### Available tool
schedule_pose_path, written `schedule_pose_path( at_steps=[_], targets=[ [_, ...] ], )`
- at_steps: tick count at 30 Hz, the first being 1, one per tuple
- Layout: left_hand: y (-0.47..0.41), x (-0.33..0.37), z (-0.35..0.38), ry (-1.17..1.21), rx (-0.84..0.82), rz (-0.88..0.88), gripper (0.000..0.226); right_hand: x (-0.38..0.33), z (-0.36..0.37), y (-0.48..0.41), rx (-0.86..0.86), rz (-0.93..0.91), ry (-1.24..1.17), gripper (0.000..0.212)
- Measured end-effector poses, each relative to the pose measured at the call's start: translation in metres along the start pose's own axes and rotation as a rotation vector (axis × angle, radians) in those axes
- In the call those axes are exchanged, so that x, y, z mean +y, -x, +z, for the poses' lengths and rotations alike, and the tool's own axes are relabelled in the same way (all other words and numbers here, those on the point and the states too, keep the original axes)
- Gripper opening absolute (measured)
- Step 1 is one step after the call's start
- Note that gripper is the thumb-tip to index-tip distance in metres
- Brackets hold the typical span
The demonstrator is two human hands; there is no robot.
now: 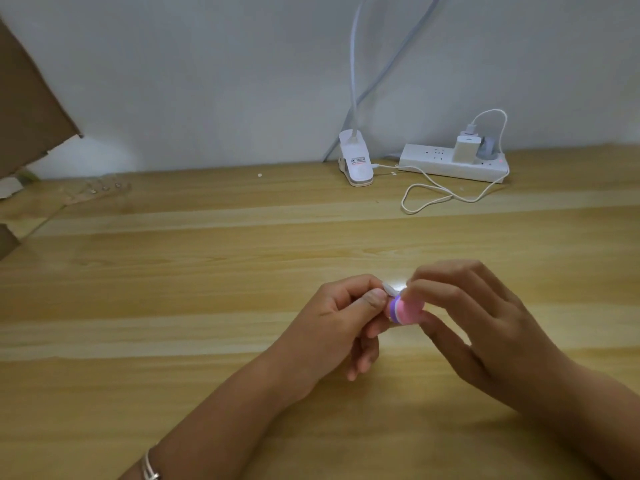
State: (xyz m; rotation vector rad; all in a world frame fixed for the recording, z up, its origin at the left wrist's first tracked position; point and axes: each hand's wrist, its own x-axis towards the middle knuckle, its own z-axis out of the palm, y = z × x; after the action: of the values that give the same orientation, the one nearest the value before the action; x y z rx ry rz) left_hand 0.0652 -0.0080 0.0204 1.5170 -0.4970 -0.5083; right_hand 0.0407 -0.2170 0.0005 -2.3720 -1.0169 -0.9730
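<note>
Pink disc [408, 311], one, between two hands [332, 317] [485, 320]

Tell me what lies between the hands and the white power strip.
Bare wooden table, plus a white cable loop near the power strip, in the head view.

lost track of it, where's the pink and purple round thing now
In the head view, the pink and purple round thing is just right of centre, held over the wooden table between the left hand and right hand.
</note>
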Motion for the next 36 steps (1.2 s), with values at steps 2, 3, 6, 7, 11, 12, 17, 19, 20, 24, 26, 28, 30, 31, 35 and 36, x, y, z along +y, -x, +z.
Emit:
schedule_pose_path(
  at_steps=[2, 3, 6, 7, 11, 12, 17, 19, 20, 24, 26, 28, 30, 31, 35, 36],
  targets=[
    [0.0, -0.001, 0.0, -0.013, -0.024, 0.001, 0.034, -0.001, 0.0, 0.0, -0.001, 0.005, 0.001, 0.018],
    [0.0, -0.002, -0.001, -0.019, -0.028, 0.001, 0.033, 0.0, 0.001, 0.0, 0.007, 0.013, -0.003, 0.019],
    [-0.001, -0.004, 0.0, -0.024, -0.035, 0.003, 0.03, 0.0, 0.0, 0.0, 0.026, 0.047, 0.002, 0.026],
    [-0.001, -0.005, 0.0, -0.025, -0.037, 0.005, 0.031, 0.0, 0.0, 0.0, 0.027, 0.052, 0.003, 0.028],
    [-0.001, -0.006, -0.001, -0.018, -0.054, 0.0, 0.031, -0.001, 0.0, 0.001, 0.012, 0.045, 0.01, 0.022],
    [-0.001, -0.006, -0.001, -0.018, -0.06, 0.0, 0.031, -0.001, -0.001, 0.001, 0.009, 0.042, 0.017, 0.02],
    [-0.002, -0.002, -0.002, 0.03, 0.061, 0.101, 0.025, 0.002, -0.004, 0.0, 0.03, 0.07, 0.131, 0.018],
    [-0.004, 0.0, -0.008, 0.079, 0.213, 0.161, 0.025, 0.007, -0.006, 0.0, 0.074, 0.116, 0.151, 0.016],
    [-0.005, 0.0, -0.011, 0.088, 0.276, 0.177, 0.027, 0.009, -0.007, 0.0, 0.089, 0.145, 0.138, 0.016],
    [-0.007, -0.004, -0.012, 0.039, 0.359, 0.184, 0.024, 0.011, -0.006, 0.001, 0.093, 0.199, 0.096, 0.018],
    [-0.007, -0.007, -0.006, 0.002, 0.323, 0.185, 0.018, 0.011, -0.005, 0.0, 0.097, 0.206, 0.079, 0.018],
    [-0.006, -0.011, -0.002, -0.027, 0.267, 0.189, 0.012, 0.008, -0.006, -0.001, 0.124, 0.226, 0.021, 0.017],
    [-0.005, -0.012, 0.0, -0.051, 0.221, 0.201, 0.011, 0.001, -0.006, -0.001, 0.138, 0.213, -0.087, 0.016],
    [-0.005, -0.012, 0.001, -0.06, 0.199, 0.216, 0.013, -0.004, -0.004, -0.001, 0.126, 0.178, -0.13, 0.016],
    [-0.004, -0.013, 0.0, -0.099, 0.2, 0.263, 0.014, -0.007, -0.001, 0.0, 0.058, 0.092, -0.101, 0.019],
    [-0.005, -0.014, -0.002, -0.112, 0.214, 0.259, 0.011, -0.002, -0.002, 0.0, 0.05, 0.119, -0.084, 0.02]
  ],
)
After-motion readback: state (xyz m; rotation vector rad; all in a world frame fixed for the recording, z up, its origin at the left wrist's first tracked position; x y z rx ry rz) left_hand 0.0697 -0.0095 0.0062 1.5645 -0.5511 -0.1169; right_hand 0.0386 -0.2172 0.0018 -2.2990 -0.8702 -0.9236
